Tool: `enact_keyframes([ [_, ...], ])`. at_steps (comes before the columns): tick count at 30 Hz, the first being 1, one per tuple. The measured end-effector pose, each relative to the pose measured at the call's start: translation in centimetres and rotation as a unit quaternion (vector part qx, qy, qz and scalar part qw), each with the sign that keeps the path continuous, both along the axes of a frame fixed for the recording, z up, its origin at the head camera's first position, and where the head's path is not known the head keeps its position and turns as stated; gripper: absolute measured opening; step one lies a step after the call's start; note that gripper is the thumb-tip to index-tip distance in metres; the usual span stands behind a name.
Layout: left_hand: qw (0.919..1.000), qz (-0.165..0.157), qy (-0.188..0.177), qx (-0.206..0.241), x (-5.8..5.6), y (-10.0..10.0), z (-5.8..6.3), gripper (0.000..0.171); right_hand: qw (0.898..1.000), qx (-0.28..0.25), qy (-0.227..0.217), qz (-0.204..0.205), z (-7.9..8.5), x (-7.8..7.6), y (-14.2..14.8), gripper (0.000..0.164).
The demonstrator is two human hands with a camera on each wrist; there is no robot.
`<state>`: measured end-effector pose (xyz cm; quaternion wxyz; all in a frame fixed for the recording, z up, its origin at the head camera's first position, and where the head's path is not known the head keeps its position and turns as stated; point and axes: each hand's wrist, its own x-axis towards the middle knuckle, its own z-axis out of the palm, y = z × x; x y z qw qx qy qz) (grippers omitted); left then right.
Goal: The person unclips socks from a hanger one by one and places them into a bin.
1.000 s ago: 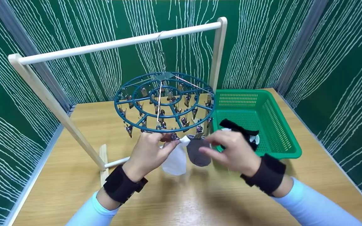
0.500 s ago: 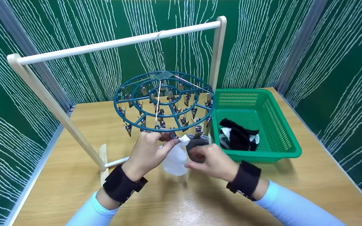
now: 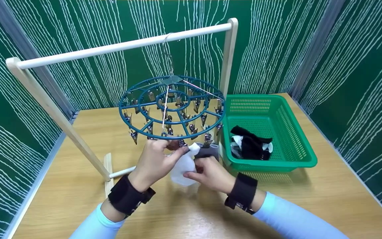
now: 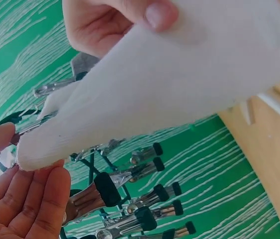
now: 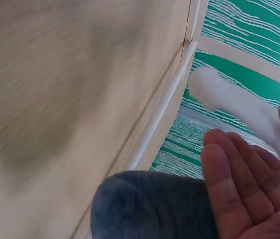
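A white sock hangs below the front rim of a round clip hanger. At the sock's upper end, my left hand pinches a metal clip between thumb and fingers. My right hand holds the sock's side, its thumb lying on the fabric in the left wrist view. A grey sock hangs from the neighbouring clip, partly hidden behind the right hand. In the right wrist view, that grey sock is beside the fingers, with the white sock beyond them.
The hanger hooks over the white bar of a wooden rack. More clips dangle around its rings. On the right, a green basket contains black and white fabric items. Green walls with white streaks surround the table.
My right hand has moved left and down from beside the grey sock onto the white sock and now grips it. The left hand has stayed at the clip.
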<state>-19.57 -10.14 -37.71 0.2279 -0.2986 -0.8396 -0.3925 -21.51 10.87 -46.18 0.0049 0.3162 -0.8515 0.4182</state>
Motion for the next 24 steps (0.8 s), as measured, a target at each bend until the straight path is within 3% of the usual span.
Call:
enact_keyframes([
  [6, 0.9998, -0.004, -0.005, 0.018, 0.00, -0.03, -0.05, 0.007, 1.000, -0.019, 0.015, -0.004, -0.20, 0.13, -0.38, 0.019],
  [13, 0.9999, 0.014, -0.003, 0.009, 0.21, -0.10, -0.16, 0.010, 0.999, -0.021, 0.032, 0.002, -0.44, 0.21, -0.43, 0.022],
  [24, 0.9998, 0.017, 0.000, 0.007, 0.41, -0.13, -0.23, 0.008, 0.999, -0.015, 0.028, 0.013, -0.46, 0.24, -0.36, 0.019],
])
